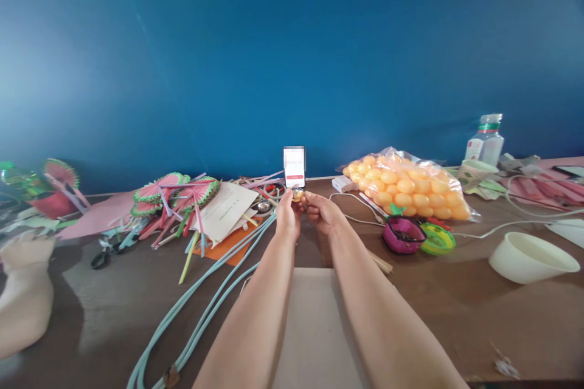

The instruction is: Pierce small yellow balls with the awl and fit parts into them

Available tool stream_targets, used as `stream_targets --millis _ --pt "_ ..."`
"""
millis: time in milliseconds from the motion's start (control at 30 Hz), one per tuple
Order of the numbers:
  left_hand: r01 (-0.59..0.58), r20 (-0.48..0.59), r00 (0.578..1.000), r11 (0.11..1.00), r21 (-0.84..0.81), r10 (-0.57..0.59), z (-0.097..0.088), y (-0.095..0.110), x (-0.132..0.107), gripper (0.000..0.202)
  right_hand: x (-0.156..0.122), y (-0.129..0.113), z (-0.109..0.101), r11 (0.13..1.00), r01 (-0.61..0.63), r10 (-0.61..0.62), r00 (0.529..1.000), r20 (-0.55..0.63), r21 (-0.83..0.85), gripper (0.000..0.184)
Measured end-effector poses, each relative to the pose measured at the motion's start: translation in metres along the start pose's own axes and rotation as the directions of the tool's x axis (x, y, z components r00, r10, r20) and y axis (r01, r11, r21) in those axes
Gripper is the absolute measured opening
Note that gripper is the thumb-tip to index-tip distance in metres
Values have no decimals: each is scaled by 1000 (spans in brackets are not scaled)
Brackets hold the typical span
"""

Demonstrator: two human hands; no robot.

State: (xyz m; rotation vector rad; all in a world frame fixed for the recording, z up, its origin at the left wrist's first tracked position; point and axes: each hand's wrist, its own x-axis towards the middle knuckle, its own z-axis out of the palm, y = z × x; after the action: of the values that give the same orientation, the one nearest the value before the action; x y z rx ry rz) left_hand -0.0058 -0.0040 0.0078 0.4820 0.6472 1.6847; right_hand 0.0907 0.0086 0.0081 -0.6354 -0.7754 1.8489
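biggest thing in view is the blue wall (292, 73) running along the back, with the brown worktop (456, 310) in front of it, and it's a proper mess. a pale board (314, 328) lies flat right under the forearms. on the left, pale blue tubes (214, 292) snake from the near edge up toward the middle, and past them there's a heap of pink and green paper fans (176, 191) mixed with straws and a printed sheet. right of centre sits a clear bag of orange balls (406, 185), looks full, and i can't tell if it's open. far right there's a white bowl (531, 257) that looks empty from here, and a plastic bottle (486, 140) by the wall. just in front of the bag are a little magenta basket (403, 234) and a green lid (437, 239), touching each other. a phone (294, 167) stands upright against the wall, dead centre.

now the hands: left hand (288, 217) and right hand (322, 211) meet right below the phone, and the fingers of both are pinched narrow around one small round thing (298, 194), yellowish, held up off the worktop between the fingertips. too small to tell if it's one piece or two halves.

progress-wise, i'd guess it's early going: just this one piece in hand, and the bowl and basket show nothing finished that i can make out.
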Motion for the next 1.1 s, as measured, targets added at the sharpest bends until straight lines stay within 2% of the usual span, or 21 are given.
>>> stream_targets --millis 200,567,700,867,1100 --pt "-18 -84 996 1000 -14 17 -3 -2 4 25 -2 -1 0 990 -10 13 1000 -23 137 11" --pt "-98 -35 994 989 107 102 -4 -5 4 33 0 0 5 994 -96 101 985 -139 42 7" --pt "-88 -43 995 991 101 93 -4 -5 4 33 2 2 3 999 -45 40 981 -191 -21 9" --pt "-90 -69 993 991 96 96 -5 -5 5 32 7 8 -1 983 17 -64 964 -259 -182 17" --pt "-32 -103 994 995 96 42 -5 -5 5 25 11 17 -6 934 101 -227 910 -348 -344 22"
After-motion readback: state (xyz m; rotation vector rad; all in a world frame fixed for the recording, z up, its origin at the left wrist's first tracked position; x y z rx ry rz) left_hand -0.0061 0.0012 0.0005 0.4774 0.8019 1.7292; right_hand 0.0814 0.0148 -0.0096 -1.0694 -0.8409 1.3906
